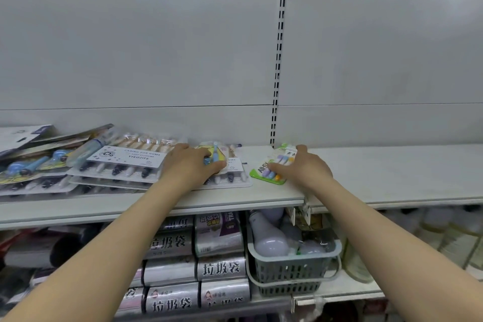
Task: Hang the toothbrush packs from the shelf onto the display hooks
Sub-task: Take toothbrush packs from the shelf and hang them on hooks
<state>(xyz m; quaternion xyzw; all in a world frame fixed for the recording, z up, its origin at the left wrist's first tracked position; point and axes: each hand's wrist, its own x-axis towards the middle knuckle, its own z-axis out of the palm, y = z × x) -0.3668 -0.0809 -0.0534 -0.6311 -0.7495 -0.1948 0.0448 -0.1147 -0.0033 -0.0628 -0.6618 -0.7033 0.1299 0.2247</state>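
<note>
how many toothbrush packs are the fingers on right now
2. A yellow pack on top of the pile, gripped by the left hand. A green pack lying alone on the shelf, touched by the right hand. The hands may hide others.

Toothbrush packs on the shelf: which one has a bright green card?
The small rightmost pack, touched by the right hand; no other shows green.

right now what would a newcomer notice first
On the white shelf, the left hand grips a yellow-backed blue toothbrush pack atop a heap of clear blister packs. Beside it, the right hand rests on a green-backed pack of pastel toothbrushes. The white back panel above shows no hooks.
</note>
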